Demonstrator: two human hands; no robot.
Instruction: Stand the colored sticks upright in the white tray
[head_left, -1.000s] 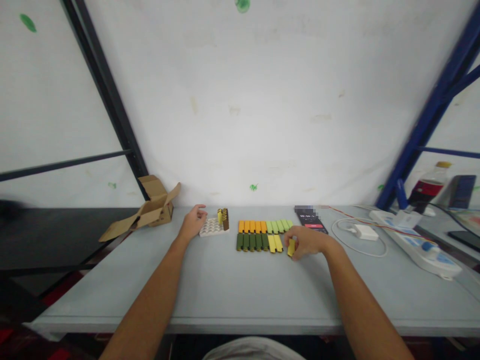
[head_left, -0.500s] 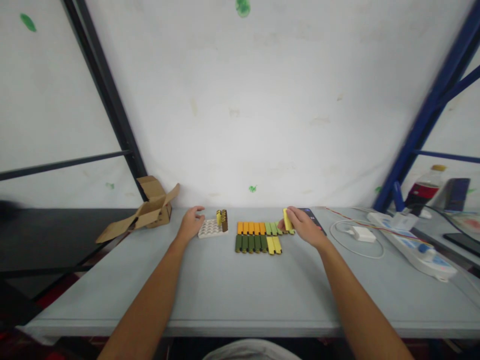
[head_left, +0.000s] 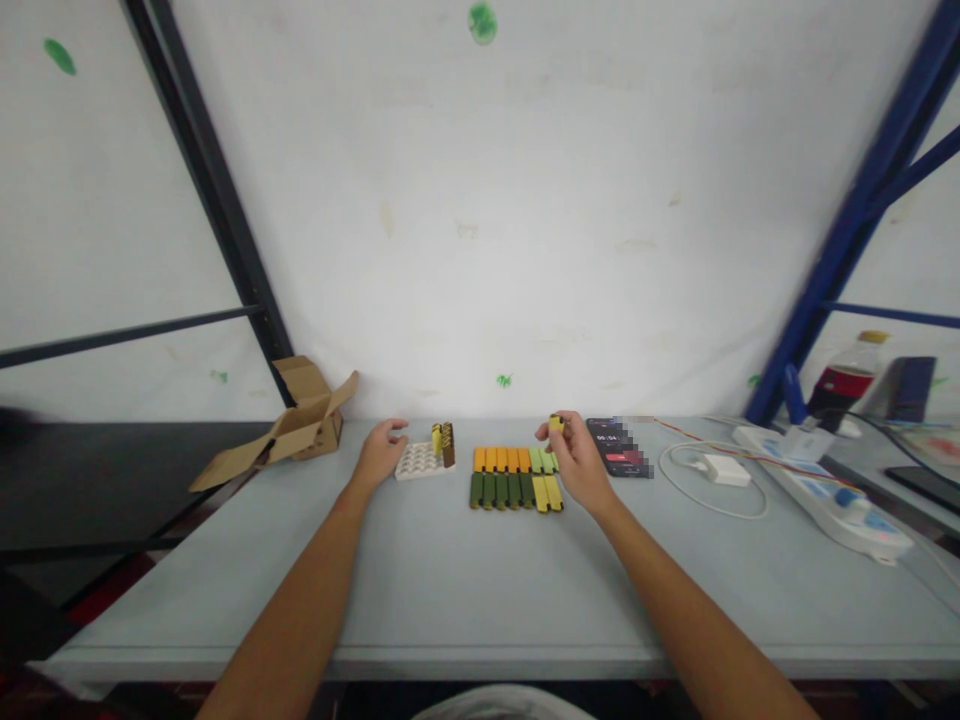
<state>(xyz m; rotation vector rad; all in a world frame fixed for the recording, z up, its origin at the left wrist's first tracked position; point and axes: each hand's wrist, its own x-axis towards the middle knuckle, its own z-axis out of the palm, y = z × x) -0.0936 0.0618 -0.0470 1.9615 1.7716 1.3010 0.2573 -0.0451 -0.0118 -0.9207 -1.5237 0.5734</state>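
My right hand pinches a yellow lighter with a dark end, raised above the right end of the rows. On the table lie orange lighters and light green lighters in the back row. Dark green lighters and two yellow lighters make up the front row. Left of them sits a white tray with round holes; brown lighters and yellow lighters stand upright at its right side. My left hand rests at the tray's left edge, fingers curved and apart, holding nothing.
An open cardboard box lies at the back left. On the right are a phone, a white charger with cable, a power strip and a cola bottle. A wall rises behind the table.
My right hand has moved left with the yellow lighter, which now stands more upright in its fingers. More of the phone shows. My left hand has stayed by the tray.
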